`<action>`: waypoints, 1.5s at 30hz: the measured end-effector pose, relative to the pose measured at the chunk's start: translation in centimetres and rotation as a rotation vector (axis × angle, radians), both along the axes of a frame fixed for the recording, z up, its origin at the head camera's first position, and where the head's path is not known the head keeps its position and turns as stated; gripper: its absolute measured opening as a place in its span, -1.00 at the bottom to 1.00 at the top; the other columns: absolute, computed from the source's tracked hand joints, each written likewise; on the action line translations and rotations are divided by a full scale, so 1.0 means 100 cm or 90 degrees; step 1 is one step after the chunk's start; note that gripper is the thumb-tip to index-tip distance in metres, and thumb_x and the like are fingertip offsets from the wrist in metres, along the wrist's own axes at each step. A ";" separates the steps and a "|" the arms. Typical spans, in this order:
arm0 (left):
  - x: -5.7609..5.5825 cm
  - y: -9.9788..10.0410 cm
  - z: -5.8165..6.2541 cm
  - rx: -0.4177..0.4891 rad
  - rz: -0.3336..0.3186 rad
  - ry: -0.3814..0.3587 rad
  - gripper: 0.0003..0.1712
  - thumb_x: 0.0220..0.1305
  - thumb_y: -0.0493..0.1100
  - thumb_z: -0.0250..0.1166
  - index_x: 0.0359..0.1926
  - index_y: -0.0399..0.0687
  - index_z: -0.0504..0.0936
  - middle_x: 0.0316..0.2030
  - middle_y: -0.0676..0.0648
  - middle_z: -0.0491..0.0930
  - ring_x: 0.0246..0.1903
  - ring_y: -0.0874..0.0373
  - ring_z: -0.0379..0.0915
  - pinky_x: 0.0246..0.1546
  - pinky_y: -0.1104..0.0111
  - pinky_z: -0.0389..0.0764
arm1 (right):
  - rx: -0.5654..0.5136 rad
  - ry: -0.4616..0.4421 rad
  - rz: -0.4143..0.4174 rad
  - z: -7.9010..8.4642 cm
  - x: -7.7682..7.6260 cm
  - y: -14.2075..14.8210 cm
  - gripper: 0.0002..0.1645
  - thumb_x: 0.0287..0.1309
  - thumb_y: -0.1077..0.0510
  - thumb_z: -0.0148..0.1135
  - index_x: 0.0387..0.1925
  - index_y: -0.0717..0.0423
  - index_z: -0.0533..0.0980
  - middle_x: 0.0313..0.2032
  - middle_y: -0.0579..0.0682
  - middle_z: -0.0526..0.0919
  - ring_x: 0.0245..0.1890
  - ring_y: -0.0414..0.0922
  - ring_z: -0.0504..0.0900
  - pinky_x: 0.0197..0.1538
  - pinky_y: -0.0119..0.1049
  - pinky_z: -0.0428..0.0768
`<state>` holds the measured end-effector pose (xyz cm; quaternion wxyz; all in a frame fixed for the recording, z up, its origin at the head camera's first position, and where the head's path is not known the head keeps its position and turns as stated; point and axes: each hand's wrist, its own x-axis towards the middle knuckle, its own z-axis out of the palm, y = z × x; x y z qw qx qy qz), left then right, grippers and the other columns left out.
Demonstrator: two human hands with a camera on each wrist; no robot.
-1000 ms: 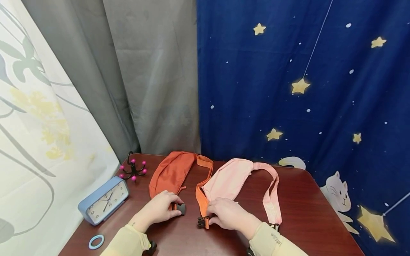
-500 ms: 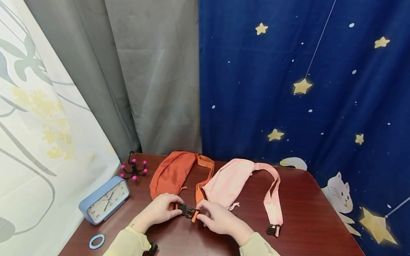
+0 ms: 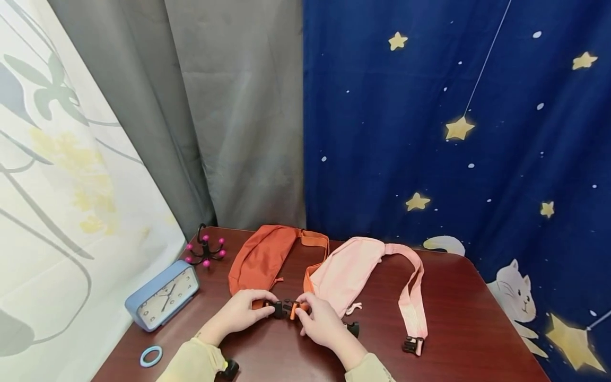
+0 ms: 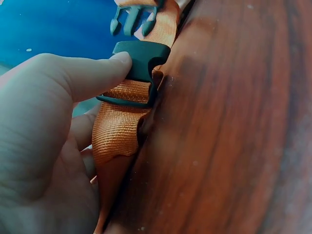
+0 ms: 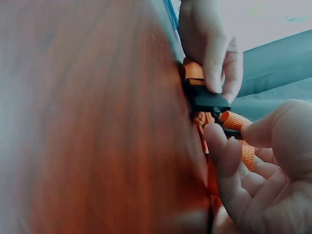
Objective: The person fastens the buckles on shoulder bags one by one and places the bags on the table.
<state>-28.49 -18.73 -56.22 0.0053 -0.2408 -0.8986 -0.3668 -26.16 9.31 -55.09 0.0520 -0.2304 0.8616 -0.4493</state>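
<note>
In the head view my left hand (image 3: 241, 314) pinches the black socket half of a side-release buckle (image 4: 141, 58), thumb on top, on the orange strap of a rust-orange waist bag (image 3: 262, 254). My right hand (image 3: 324, 321) pinches the prong half (image 4: 130, 19) by its orange webbing (image 5: 247, 153). The left wrist view has the prongs pointing at the socket's mouth, a small gap between them. A pink waist bag (image 3: 350, 265) lies just behind the right hand. Its strap (image 3: 412, 307) loops to the right and ends in a black buckle half (image 3: 413, 346).
A blue alarm clock (image 3: 164, 297) stands at the table's left side, with a light-blue ring (image 3: 151, 348) in front. Behind the clock is a black hook rack with pink tips (image 3: 206, 252). A black plastic piece (image 3: 352, 329) lies beside the right wrist. Curtains hang behind the table.
My right hand has moved left with the prong half, turning it toward the socket and closing most of the distance. The left hand keeps its hold nearly in place. The view has shifted slightly.
</note>
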 end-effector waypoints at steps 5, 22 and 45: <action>-0.002 0.002 0.001 0.011 0.001 -0.007 -0.88 0.49 0.13 0.46 -0.02 0.57 0.77 -0.06 0.35 0.77 0.00 0.35 0.65 0.09 0.31 0.63 | -0.005 0.026 -0.028 -0.005 0.002 -0.007 -0.81 0.63 0.09 0.23 0.14 0.00 0.59 -0.21 0.00 0.76 -0.61 -0.35 0.71 -0.47 -0.40 0.60; 0.001 0.000 -0.002 0.025 0.000 -0.007 -0.87 0.49 0.05 0.47 -0.02 0.49 0.79 -0.03 0.27 0.79 -0.03 0.34 0.63 0.03 0.34 0.60 | -0.019 0.011 -0.038 -0.010 0.006 -0.011 -0.73 0.64 0.10 0.21 0.21 0.03 0.64 -0.59 -0.09 0.74 -0.69 -0.42 0.62 -0.55 -0.39 0.58; 0.002 0.000 -0.003 0.027 0.009 -0.024 -0.86 0.48 0.05 0.48 -0.03 0.51 0.79 -0.04 0.29 0.78 0.01 0.31 0.65 0.09 0.32 0.61 | -0.065 0.000 -0.040 -0.026 0.002 -0.018 -0.75 0.61 0.13 0.25 0.18 -0.02 0.68 -0.46 -0.14 0.77 -0.58 -0.40 0.67 -0.43 -0.41 0.68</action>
